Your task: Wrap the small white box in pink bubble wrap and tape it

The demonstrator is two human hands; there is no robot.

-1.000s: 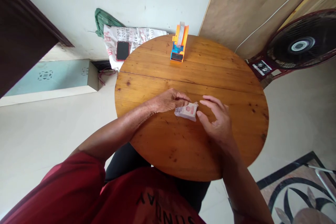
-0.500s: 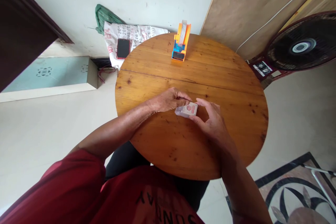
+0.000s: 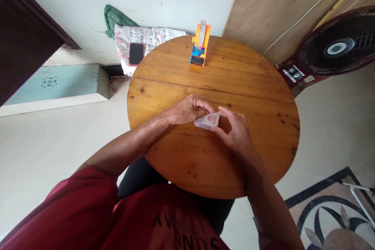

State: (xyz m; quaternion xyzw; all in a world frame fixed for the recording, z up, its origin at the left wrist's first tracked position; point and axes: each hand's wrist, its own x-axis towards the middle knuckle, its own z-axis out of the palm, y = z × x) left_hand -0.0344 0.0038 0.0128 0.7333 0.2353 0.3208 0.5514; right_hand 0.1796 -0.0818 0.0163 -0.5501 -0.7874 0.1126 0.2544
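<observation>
A small whitish packet with red print and clear wrapping [image 3: 211,120] is held between my two hands over the middle of the round wooden table [image 3: 175,156]. My left hand [image 3: 191,109] has its thumb and fingers at the packet's upper left side. On the packet's right end, my right hand [image 3: 234,127] grips with thumb below and fingertips above. The clear wrapping sticks out toward the lower left.
An orange and blue tape dispenser [image 3: 200,45] stands at the table's far edge. Beyond the left rim, a phone [image 3: 136,53] lies on a printed white sack [image 3: 124,39] beside a green bag [image 3: 118,19]. A fan [image 3: 336,47] is at the right.
The packet has tilted slightly between my hands, and my left fingers have lifted and curled a little at its upper edge. The view has shifted slightly.
</observation>
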